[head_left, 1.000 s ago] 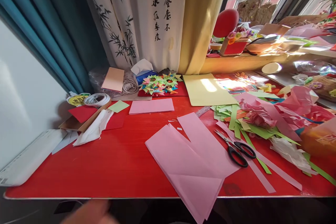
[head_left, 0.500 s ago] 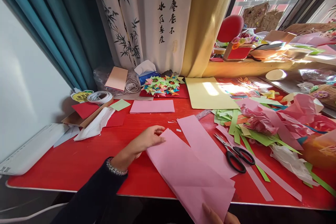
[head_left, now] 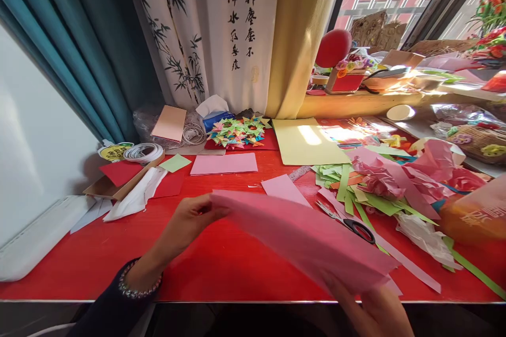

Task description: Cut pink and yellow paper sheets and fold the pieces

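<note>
A sheet of pink paper is held up above the red table, tilted and slightly bowed. My left hand pinches its left corner between thumb and fingers. At the lower right, my right hand grips the sheet's near edge, with some fingers hidden behind the paper. Beneath and behind the sheet lies another piece of pink paper, mostly covered. Scissors with black handles rest to the right, one handle loop hidden by the sheet.
Green paper strips and crumpled pink paper are heaped at the right. Folded pink paper, a yellow sheet and a folded-paper star wreath lie at the back. A cardboard tray sits at the left.
The pink sheet has been lifted and turned more level, now covering part of the scissors. My left hand moved left and slightly down; my right hand rose and moved right.
</note>
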Action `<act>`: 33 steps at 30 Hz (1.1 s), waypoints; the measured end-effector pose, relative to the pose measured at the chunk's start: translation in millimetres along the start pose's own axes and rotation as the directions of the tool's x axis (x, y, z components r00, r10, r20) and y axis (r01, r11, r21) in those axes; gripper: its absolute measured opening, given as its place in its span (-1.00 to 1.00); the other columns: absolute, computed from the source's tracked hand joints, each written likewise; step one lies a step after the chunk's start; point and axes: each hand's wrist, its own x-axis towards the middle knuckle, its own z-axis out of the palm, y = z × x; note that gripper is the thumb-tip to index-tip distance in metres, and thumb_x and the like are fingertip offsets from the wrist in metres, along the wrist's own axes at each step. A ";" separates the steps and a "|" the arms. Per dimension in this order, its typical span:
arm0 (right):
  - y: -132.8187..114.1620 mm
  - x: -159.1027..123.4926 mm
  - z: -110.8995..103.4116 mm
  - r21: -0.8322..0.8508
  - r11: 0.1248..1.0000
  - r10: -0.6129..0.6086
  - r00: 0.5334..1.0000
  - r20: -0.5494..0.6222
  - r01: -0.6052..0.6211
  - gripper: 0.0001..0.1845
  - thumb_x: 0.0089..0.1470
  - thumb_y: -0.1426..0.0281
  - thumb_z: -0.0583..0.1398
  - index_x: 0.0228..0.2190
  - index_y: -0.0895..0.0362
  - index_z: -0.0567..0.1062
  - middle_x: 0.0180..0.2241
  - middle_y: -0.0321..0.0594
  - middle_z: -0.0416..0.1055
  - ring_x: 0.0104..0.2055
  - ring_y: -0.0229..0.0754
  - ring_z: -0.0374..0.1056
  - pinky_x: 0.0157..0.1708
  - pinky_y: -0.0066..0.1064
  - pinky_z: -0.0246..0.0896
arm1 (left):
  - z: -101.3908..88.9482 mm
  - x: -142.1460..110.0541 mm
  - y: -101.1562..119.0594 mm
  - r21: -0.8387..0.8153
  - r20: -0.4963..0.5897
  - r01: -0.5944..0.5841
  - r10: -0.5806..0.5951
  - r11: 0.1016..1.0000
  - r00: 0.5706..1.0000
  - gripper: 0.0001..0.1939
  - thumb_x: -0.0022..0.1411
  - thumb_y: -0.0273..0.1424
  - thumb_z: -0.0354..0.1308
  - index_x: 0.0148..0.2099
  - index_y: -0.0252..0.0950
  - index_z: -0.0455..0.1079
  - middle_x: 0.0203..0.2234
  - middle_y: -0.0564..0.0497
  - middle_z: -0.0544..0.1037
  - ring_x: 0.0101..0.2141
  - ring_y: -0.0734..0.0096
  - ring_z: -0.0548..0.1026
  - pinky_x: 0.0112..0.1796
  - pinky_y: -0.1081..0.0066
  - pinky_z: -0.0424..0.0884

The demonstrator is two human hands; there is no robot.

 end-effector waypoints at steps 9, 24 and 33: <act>5.5 32.2 32.3 0.239 0.969 -0.057 0.998 -0.012 0.059 -0.61 0.02 0.22 0.22 -0.10 0.07 0.41 -0.06 -0.15 0.41 -0.05 -0.09 0.36 -0.18 -0.39 0.36 | -14.9 -9.1 -31.3 0.182 -0.015 0.032 -0.030 0.983 0.999 -0.77 0.16 -0.19 0.15 -0.30 -0.24 0.47 -0.40 0.05 0.55 -0.33 0.34 0.45 -0.33 0.43 0.34; -3.1 33.1 22.2 0.140 0.982 0.112 0.990 0.089 -0.124 -0.70 -0.03 0.14 0.22 -0.41 0.12 0.57 -0.53 -0.23 0.45 -0.46 -0.15 0.34 -0.51 -0.45 0.28 | -9.1 -2.6 -34.1 0.021 -0.179 0.129 -0.124 0.991 0.976 -0.70 0.10 -0.13 0.20 -0.30 -0.27 0.43 -0.36 0.03 0.48 -0.30 0.33 0.42 -0.33 0.44 0.32; 2.9 29.7 13.6 0.344 0.822 0.322 0.869 0.376 -0.454 -0.57 -0.07 0.12 0.28 -0.22 0.15 0.56 -0.31 -0.13 0.53 -0.28 -0.04 0.43 -0.35 -0.35 0.35 | -6.6 17.5 -21.9 -0.077 -0.022 0.179 -0.181 0.981 0.983 -0.67 0.03 -0.15 0.26 -0.26 -0.29 0.43 -0.35 0.03 0.53 -0.32 0.35 0.46 -0.35 0.47 0.32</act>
